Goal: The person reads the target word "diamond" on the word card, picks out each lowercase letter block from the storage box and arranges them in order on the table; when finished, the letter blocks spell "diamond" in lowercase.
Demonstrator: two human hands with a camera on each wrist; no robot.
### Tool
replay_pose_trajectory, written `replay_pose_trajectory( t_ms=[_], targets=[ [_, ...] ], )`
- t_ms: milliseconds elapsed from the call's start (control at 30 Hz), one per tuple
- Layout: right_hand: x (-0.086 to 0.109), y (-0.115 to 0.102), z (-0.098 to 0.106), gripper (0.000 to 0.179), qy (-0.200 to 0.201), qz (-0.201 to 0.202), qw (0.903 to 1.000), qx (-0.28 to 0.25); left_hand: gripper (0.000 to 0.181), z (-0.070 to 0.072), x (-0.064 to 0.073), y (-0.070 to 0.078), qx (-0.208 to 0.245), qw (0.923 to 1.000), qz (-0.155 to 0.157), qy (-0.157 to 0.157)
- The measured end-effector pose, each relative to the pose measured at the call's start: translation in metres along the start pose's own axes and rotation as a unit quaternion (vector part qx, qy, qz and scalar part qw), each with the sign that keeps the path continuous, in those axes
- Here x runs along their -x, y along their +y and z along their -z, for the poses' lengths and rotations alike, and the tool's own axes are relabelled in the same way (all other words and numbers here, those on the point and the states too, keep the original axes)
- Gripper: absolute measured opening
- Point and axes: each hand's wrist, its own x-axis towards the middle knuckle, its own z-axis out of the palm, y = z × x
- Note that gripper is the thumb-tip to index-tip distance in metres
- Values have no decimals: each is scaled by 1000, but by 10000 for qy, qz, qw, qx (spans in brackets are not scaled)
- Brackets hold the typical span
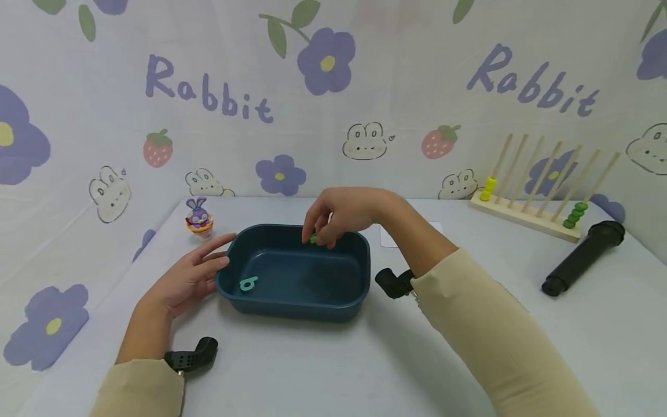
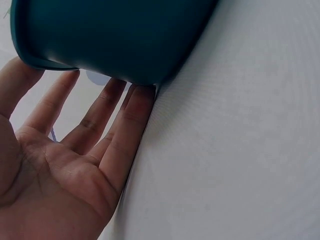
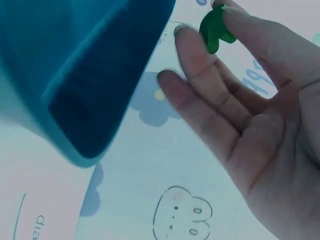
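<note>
A dark teal rectangular basin (image 1: 294, 313) stands on the white table. My left hand (image 1: 190, 284) is at its left end, fingers spread and fairly straight; in the left wrist view the fingertips (image 2: 142, 95) touch the outer wall. Over the basin's far rim, my right hand (image 1: 346, 214) pinches a small green letter-shaped piece (image 3: 214, 29) between thumb and fingers. Part of that piece is hidden by the fingers. A light teal letter-shaped piece (image 1: 248, 284) lies inside the basin, near its left end.
A purple rabbit figure (image 1: 198, 215) stands behind the basin at left. A white card (image 1: 388, 237) lies behind its right end, partly covered by my right arm. Farther right are a wooden peg rack (image 1: 526, 217) with yellow and green beads and a black cylinder (image 1: 581, 259). Patterned cloth hangs behind.
</note>
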Motion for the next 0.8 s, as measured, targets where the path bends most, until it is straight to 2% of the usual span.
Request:
replay_pose_trajectory(
  t_ms=[433, 600, 800],
  targets=[
    [20, 14, -2, 25, 868, -252, 9956, 226, 64, 1, -2, -2, -43, 10000, -48, -10],
    [27, 19, -4, 28, 974, -348, 9945, 142, 64, 0, -1, -4, -46, 10000, -33, -7],
    [37, 22, -6, 29, 1193, -263, 9925, 47, 63, 2, -3, -3, -62, 10000, -61, -27]
  ],
)
